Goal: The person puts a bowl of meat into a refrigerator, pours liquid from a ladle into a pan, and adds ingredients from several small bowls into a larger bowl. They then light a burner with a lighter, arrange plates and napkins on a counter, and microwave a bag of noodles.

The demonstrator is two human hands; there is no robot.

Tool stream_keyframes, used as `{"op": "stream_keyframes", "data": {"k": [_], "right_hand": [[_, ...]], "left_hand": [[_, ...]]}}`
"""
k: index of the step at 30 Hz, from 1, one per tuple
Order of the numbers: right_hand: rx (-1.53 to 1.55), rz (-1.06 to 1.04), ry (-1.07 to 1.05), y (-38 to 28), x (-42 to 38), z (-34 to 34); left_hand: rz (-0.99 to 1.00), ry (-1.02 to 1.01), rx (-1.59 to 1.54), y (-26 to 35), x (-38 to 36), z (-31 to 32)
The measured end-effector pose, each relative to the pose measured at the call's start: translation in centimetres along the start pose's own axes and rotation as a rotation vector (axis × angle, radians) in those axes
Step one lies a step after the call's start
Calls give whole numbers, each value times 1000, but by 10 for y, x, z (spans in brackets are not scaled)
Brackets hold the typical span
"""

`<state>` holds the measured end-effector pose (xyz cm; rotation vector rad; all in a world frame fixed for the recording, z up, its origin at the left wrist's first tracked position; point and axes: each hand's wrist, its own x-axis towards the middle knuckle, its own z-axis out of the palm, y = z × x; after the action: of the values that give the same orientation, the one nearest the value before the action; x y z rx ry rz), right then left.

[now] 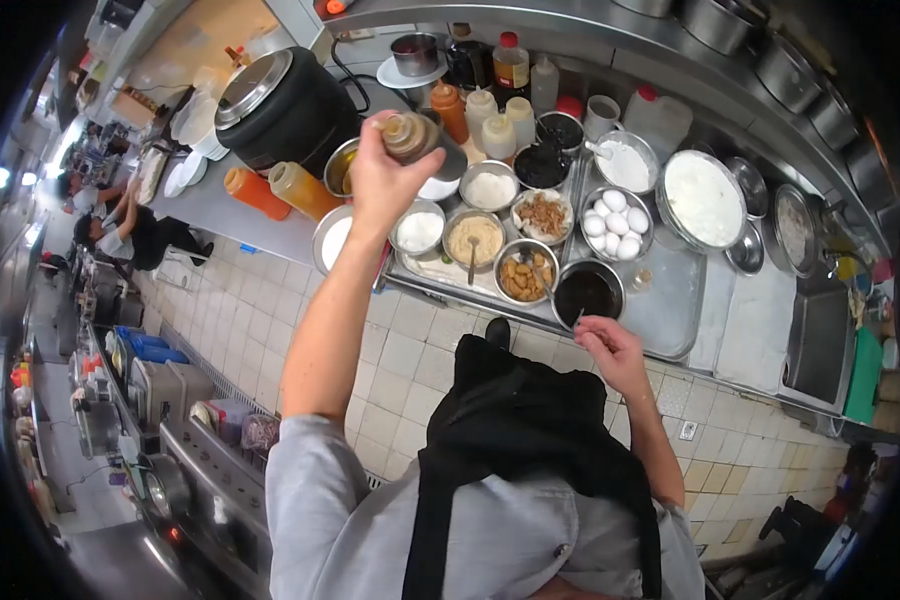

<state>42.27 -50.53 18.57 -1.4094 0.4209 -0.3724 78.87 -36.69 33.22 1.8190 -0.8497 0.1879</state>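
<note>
My left hand [395,178] is wrapped round a squeeze bottle [408,135] with brownish contents, lifted over the bowls near the dark round pot. My right hand [612,350] is closed in a pinch at the near rim of a bowl of dark liquid [588,293]; a thin utensil handle seems to be between the fingertips. Left of that bowl is a bowl of brown chunks [525,272] with a spoon in it. Behind stand a bowl of light brown powder [474,240], a bowl of white powder [419,231] and a bowl of eggs [616,224].
A large dark pot [285,108] stands back left, with orange [257,193] and yellow [303,190] bottles before it. Several sauce bottles line the back. A wide white-filled bowl [704,199], a metal tray [665,300] and a sink [818,335] are right. Other people [120,235] work far left.
</note>
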Motion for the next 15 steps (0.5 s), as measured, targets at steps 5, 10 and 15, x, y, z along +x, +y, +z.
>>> {"op": "stream_keyframes", "data": {"k": [5, 10, 15], "right_hand": [[-254, -43, 167, -12, 24, 31], [-413, -8, 251, -25, 35, 33], [-624, 7, 296, -14, 39, 31]], "left_hand": [[63, -36, 17, -84, 61, 41], [54, -215, 112, -131, 94, 74], [173, -390, 155, -178, 103, 113]]}}
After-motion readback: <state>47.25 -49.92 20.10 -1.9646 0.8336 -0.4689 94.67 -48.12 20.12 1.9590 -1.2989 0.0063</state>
